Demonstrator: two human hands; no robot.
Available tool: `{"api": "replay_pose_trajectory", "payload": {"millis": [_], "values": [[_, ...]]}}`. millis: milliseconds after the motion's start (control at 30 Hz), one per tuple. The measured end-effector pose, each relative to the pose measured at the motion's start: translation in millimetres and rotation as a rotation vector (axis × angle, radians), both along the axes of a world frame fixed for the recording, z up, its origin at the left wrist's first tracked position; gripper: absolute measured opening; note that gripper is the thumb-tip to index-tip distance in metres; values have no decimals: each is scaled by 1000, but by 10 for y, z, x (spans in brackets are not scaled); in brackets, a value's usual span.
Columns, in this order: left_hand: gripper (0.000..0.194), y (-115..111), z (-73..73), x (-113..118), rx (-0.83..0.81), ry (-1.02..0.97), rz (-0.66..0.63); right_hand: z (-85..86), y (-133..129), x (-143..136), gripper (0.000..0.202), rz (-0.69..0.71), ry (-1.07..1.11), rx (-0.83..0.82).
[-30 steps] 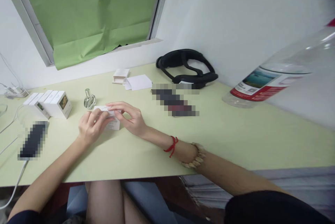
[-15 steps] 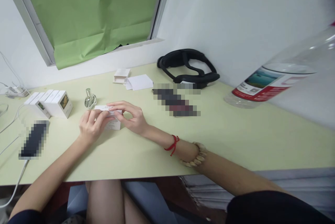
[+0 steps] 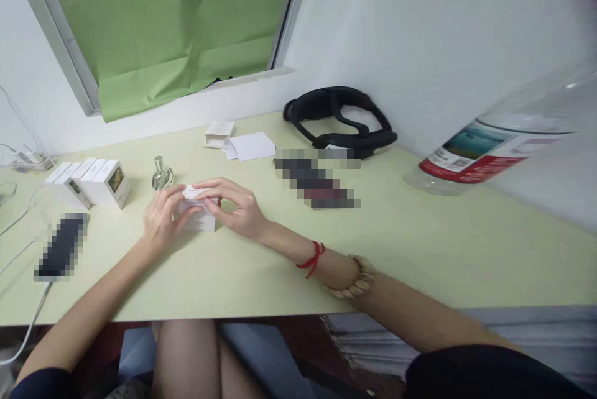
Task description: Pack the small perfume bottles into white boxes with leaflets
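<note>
Left of centre in the frame, here's the left hand (image 3: 159,215) and right hand (image 3: 240,209), fingers gripping a white box (image 3: 200,220) on the worktop (image 3: 261,281) from opposite sides, presumably for steadiness.

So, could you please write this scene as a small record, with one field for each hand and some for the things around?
left hand: holds the left part of a white box
right hand: fingers and thumb at its top, toward the right end
white box print: small text on the front, too fine to read
behind left hand: glass bottle, upright
left side: row of small boxes
back of desk: white paper, black headset
right side: large plastic bottle
right arm: red string bracelet, beaded bracelet
</note>
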State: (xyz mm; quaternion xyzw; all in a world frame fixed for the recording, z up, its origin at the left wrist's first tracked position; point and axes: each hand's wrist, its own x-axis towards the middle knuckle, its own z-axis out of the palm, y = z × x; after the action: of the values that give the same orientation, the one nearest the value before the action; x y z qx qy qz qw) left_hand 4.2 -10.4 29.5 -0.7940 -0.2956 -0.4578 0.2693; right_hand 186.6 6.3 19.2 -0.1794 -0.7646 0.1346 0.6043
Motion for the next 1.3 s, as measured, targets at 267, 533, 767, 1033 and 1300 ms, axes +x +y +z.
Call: {"api": "replay_pose_trajectory", "payload": {"millis": [267, 533, 767, 1033, 1300], "values": [[33, 58, -99, -72, -211, -106, -147, -17, 20, -9, 11, -34, -29, 30], [42, 87, -239, -140, -464, -218, -19, -96, 65, 89, 27, -49, -93, 30], [71, -37, -203, -40, -573, -175, -106, -167, 94, 49, 52, 360, -108, -489], [53, -88, -130, -27, -462, -278, -13, -177, 80, -57, 92, 348, -174, -719], [28, -61, 125, -146, -218, -145, 156, -194, 108, -48, 38, 148, -485, -540]]}}
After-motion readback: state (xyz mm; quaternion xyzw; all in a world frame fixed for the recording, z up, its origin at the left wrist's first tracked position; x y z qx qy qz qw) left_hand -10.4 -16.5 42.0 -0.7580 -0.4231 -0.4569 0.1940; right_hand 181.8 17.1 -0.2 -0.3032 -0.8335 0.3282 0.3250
